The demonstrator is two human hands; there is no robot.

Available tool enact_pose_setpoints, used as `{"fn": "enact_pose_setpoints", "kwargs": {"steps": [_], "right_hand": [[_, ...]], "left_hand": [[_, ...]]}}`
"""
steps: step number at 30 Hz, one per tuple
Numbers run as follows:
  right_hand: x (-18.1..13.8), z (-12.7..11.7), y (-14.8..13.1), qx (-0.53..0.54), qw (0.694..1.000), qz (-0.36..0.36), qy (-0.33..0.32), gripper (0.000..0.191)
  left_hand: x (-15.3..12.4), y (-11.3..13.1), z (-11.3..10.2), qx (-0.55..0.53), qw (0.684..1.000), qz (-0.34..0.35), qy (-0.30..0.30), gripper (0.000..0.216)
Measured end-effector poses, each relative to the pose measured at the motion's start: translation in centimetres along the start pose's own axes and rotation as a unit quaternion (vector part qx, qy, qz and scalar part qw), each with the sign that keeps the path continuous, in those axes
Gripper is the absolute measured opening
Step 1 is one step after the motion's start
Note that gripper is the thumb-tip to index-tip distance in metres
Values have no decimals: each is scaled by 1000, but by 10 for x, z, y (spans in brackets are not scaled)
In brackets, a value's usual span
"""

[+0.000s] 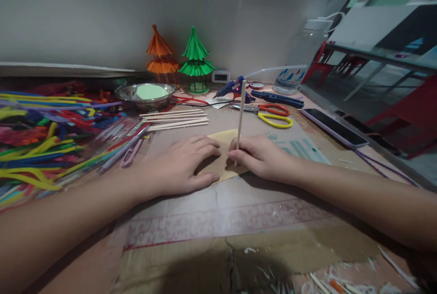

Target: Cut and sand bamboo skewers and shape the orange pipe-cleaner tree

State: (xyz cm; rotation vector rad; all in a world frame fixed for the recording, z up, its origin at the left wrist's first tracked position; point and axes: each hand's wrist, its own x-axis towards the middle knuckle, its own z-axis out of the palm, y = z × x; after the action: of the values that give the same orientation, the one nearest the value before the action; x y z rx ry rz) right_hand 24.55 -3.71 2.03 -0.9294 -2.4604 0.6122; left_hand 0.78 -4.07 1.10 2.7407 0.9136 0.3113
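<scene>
A yellow sheet [223,141] lies on the work surface between my two hands. My left hand [184,164] rests flat on its left side, thumb and fingers apart. Pinched in my right hand [259,155] is a thin wooden stick [241,107], held upright with its lower end at or near the sheet's right part. Whether that end touches the sheet is hard to see. Behind the hands lie several loose wooden sticks [177,120] side by side. Scissors [269,113] with red and yellow handles are beyond my right hand.
Colourful pipe cleaners [37,148] heap at the left. A metal bowl [119,96], an orange tree-like craft [160,53], a green one [194,53], a glue gun [232,88], a utility knife [278,99] and a bottle [293,64] stand or lie behind. A phone [332,126] lies right.
</scene>
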Motion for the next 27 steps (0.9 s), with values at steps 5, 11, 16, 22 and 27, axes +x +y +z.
{"fn": "enact_pose_setpoints", "kwargs": {"steps": [5,11,16,22,27], "right_hand": [[1,3,1,-32,999,-22,10,22],[4,4,1,-16,1000,-21,-2,24],[5,4,1,-5,1000,-4,6,25],[5,3,4,-32,999,-26,7,26],[6,3,4,2,999,-33,0,24]], "left_hand": [[0,0,-1,4,1000,3,2,44],[1,-1,0,3,1000,22,7,42],[0,-1,0,-2,1000,17,13,42],[0,0,0,7,1000,12,11,44],[1,1,0,7,1000,20,8,42]]}}
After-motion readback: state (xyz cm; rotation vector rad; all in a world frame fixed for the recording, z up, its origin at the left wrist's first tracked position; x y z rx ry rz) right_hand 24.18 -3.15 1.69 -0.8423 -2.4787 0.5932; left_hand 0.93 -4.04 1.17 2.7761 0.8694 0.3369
